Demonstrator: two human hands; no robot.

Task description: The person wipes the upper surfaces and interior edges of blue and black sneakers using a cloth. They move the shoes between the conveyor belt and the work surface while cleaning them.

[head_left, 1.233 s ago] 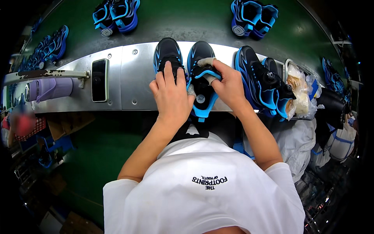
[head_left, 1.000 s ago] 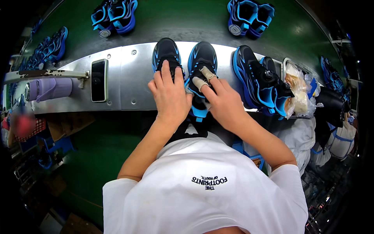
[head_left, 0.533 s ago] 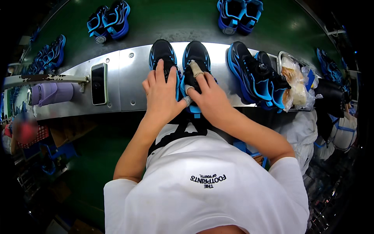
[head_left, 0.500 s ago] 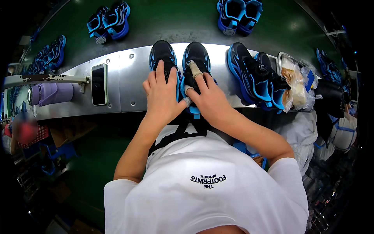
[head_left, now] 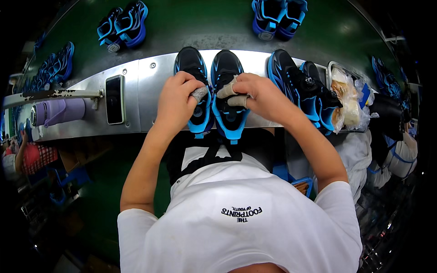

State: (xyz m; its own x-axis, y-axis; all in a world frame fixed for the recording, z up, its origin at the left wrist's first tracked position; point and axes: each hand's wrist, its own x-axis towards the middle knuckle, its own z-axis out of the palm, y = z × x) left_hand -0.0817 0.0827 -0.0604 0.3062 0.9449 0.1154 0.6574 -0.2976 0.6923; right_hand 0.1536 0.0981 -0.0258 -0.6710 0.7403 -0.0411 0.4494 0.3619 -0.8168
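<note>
Two black sneakers with bright blue trim stand side by side before me, toes pointing away. Over the left sneaker (head_left: pixel 190 58), my left hand (head_left: pixel 178 101) is closed, its curled fingers and grey-wrapped thumb at the lacing area. My right hand (head_left: pixel 260 96) is closed at the tongue and collar of the right sneaker (head_left: pixel 226 63), from its right side. Beige wraps cover some right-hand fingers. Exactly which part each set of fingertips grips is hidden. The heel loops of both sneakers face me, at the metal ledge's near edge.
On the metal ledge (head_left: pixel 148 98) lie a phone (head_left: pixel 115 99) and a purple bottle (head_left: pixel 63 111) at left. Another sneaker pair (head_left: pixel 298 86) and a tray of bagged items (head_left: pixel 348 98) stand at right. More sneakers sit on the green surface (head_left: pixel 195 22) beyond.
My hands have drawn back from the fronts of the sneakers toward their collars and moved outward. Fingers that were stretched over the uppers are now curled. The far left pair has shifted slightly left.
</note>
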